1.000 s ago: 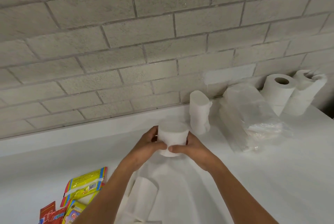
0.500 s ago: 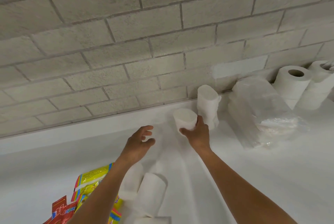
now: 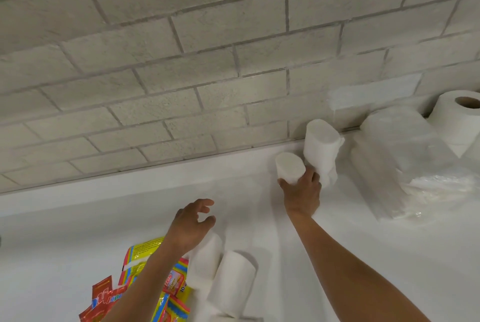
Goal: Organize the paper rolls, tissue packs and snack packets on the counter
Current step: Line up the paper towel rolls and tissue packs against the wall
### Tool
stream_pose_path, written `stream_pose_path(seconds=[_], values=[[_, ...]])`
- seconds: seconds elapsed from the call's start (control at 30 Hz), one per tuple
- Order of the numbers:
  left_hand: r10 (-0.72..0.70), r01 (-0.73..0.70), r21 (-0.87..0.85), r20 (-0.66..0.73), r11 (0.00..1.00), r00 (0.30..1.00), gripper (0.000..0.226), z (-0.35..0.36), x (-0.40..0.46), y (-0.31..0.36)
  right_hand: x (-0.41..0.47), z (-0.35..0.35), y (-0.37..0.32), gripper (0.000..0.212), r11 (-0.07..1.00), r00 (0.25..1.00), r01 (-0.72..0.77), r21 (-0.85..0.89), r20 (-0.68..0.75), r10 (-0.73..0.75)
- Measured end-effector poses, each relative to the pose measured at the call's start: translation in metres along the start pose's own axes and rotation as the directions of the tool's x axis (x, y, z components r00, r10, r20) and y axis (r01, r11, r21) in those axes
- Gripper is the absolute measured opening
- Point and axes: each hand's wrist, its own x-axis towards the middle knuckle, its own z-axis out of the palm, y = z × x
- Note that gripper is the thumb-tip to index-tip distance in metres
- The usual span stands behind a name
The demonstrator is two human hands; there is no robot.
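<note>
Two hands over white counter (image 3: 78,218) by brick wall (image 3: 181,62): right (image 3: 302,192) grips paper roll (image 3: 289,167), left (image 3: 192,223) loosely spread

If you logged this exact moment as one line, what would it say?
right hand: grips small roll beside taller roll at wall | left hand: open, empty | lying rolls, snack packets: unsorted

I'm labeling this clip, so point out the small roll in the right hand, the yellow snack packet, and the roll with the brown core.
small roll (image 3: 288,166), head view, its side wall
yellow snack packet (image 3: 141,253), head view, upper yellow face
roll with brown core (image 3: 446,116), head view, white side
</note>
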Motion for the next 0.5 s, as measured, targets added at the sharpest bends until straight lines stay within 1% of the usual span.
stream_pose_path(seconds=[0.07,0.17,0.3,0.43,0.5], values=[[-0.028,0.027,0.050,0.016,0.998,0.999,0.035,0.000,-0.002,-0.005,0.000,0.002,0.001,0.079,1.000,1.000,0.004,-0.029,-0.002,-0.004],[-0.065,0.060,0.157,0.024,0.986,0.998,0.043,0.001,-0.009,-0.008,-0.002,0.004,0.005,0.083,0.999,1.000,-0.002,-0.044,0.025,0.004],[-0.123,0.112,0.214,0.039,0.970,0.992,0.058,0.003,-0.022,-0.002,-0.005,0.000,0.015,0.092,0.999,0.996,0.016,-0.029,0.090,-0.014],[-0.169,0.141,0.301,0.070,0.943,0.983,0.078,0.011,-0.034,-0.002,-0.015,-0.005,0.035,0.092,0.998,0.984,0.051,-0.036,0.171,-0.044],[-0.187,0.154,0.327,0.073,0.932,0.980,0.081,0.014,-0.039,-0.003,-0.028,-0.011,0.045,0.087,0.998,0.979,0.051,0.030,0.197,-0.056]])
